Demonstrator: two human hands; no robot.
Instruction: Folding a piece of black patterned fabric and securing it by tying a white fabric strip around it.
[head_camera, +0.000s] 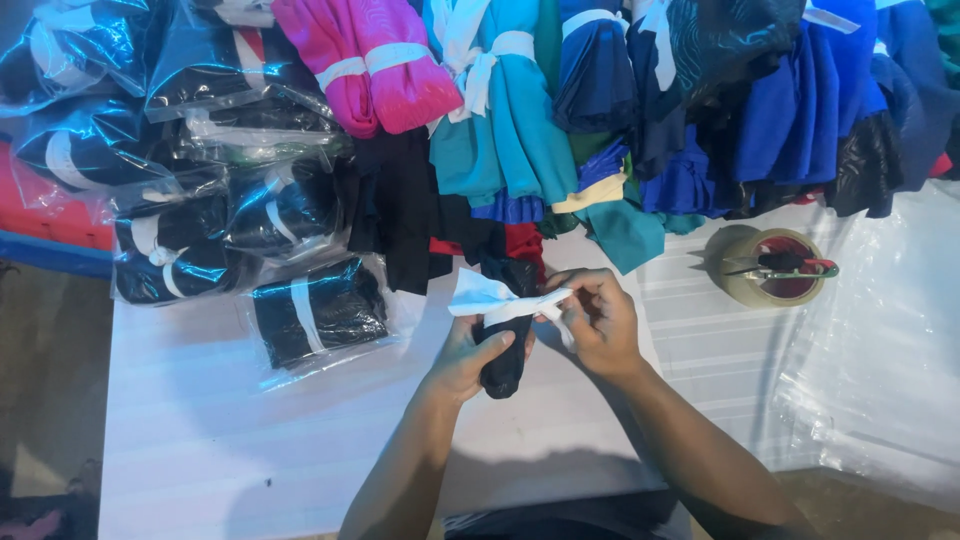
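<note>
Nearest the camera, two bare forearms reach over the white ribbed desk (250, 420). The left hand (470, 355) is clenched around a rolled bundle of soft black cloth (505, 345), fingers wrapped about its middle and holding it clear of the desk. The right hand (598, 318) pinches the end of a white fabric strip (495, 300) that crosses the bundle's upper part; thumb and forefinger are closed on it.

Judged handling: the bundle is light, limp and compressible, and will unroll if released; hold it around the waist. The strip is thin and may slip; grip it near its end.

Beyond the fingers lie coloured cloth bundles tied with white bands (600, 110). Left of the fingers are black bundles sealed in clear plastic bags (315, 315). Right of the fingers, small red-handled scissors (785, 265) rest on a roll of tape (740, 280).
</note>
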